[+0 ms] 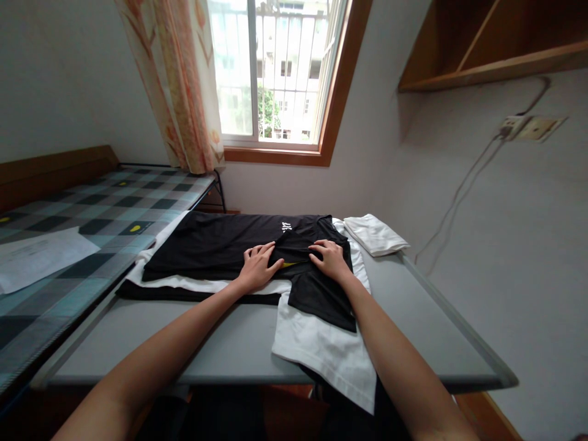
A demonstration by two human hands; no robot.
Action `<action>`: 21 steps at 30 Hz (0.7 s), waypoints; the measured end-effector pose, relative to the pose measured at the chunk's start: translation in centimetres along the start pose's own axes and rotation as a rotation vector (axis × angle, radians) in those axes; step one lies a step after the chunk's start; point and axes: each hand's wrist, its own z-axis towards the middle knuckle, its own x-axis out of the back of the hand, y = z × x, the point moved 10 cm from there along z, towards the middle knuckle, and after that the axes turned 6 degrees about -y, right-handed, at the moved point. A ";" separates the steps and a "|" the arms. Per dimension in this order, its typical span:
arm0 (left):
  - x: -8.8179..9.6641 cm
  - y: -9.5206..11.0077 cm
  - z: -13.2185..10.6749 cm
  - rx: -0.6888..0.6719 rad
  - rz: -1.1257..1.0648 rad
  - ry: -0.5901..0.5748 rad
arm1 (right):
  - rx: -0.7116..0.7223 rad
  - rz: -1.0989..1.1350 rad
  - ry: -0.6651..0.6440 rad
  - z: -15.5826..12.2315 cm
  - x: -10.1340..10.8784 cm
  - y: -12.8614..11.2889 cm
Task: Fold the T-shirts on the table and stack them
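Observation:
A black T-shirt (206, 242) with small white lettering lies sideways across the table, on top of a white T-shirt (328, 334). Both sleeves nearest me hang toward the table's front edge. My left hand (260, 267) rests on the middle of the black shirt, fingers spread and thumb apart. Close to the shirt's collar, my right hand (329, 258) presses on the cloth with its fingers apart. Between the hands the black fabric rises in a loose fold, and a strip of yellow shows under it. More black cloth (193, 295) sticks out beneath the white shirt.
A folded white cloth (375, 234) sits at the table's far right corner. The grey table (220, 343) stands beside a bed with a checked mattress (151, 196), where a paper sheet (43, 257) lies. Behind are a window and curtain (184, 86); a cable (459, 190) hangs on the right wall.

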 end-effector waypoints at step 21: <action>-0.4 3.3 -0.9 -0.301 0.031 -0.033 | 0.117 -0.076 -0.341 -0.3 -4.0 -4.1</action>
